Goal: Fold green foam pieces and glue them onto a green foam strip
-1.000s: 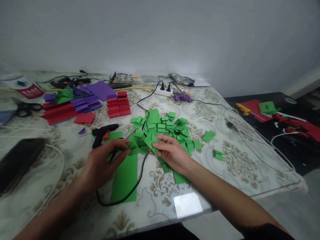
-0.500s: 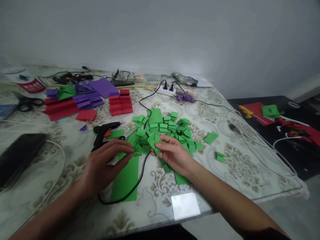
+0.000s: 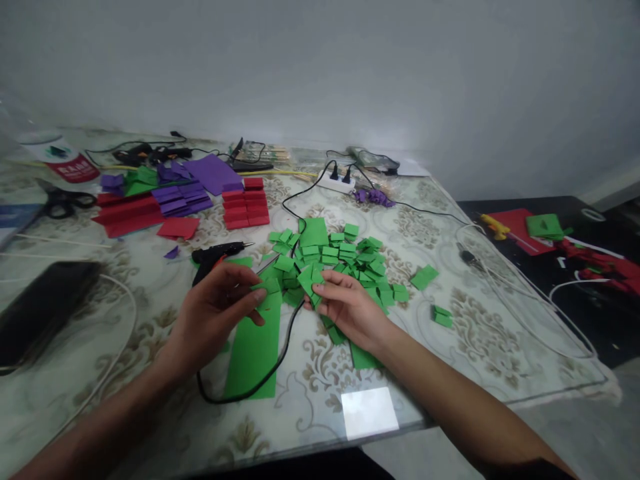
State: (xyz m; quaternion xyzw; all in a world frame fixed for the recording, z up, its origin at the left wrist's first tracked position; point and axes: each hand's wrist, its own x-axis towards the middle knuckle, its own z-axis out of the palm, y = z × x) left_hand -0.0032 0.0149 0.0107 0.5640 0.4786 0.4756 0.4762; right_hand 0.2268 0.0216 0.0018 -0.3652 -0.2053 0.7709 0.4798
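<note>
left hand (image 3: pixel 213 313), fingertips nearly together, pinches a green slip (image 3: pixel 271 291), folds indistinct; right hand (image 3: pixel 347 303) pinches a folded green piece (image 3: pixel 308 279), lower fingers partly hidden. just beyond left hand, glue gun (image 3: pixel 216 253) is partly obscured.

The folded green pieces (image 3: pixel 346 251) appear to be matt, sharply creased paper; the flat green sheet (image 3: pixel 255 350) is smooth and equally dull. The red strips (image 3: pixel 245 205) and purple sheet (image 3: pixel 213 171) share this papery, matt finish. The glue gun (image 3: pixel 215 253) combines a plastic body with a metal nozzle (image 3: pixel 247 245). The power strip (image 3: pixel 336 182) is smooth plastic. The patterned tabletop (image 3: pixel 300 420) is glossy, reflecting light near its front edge; the wall (image 3: pixel 320 73) is matt.
</note>
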